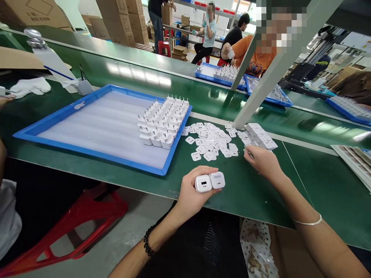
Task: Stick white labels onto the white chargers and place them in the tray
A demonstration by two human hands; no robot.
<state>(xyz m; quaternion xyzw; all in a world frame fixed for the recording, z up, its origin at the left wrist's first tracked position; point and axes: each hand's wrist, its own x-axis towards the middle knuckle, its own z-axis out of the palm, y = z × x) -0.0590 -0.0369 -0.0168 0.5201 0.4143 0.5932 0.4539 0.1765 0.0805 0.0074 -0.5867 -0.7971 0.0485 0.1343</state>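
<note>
Two white adapters (218,180), side by side, ports facing back, grasped in the left grip (189,193). Right grip (262,160) pinched, contents unclear; loose white plates (213,139) to its left, grouped white blocks (262,138) just beyond, on the counter (246,193).

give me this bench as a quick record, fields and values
left hand: holds two white blocks side by side, port ends showing
right hand: fingertips together by the block stack; grip contents unclear
tray: blue rim, pale lining
tray contents: white pronged parts, grouped at right, pins up
loose pile: flat white covers, between tray and stack
surface: green
</note>
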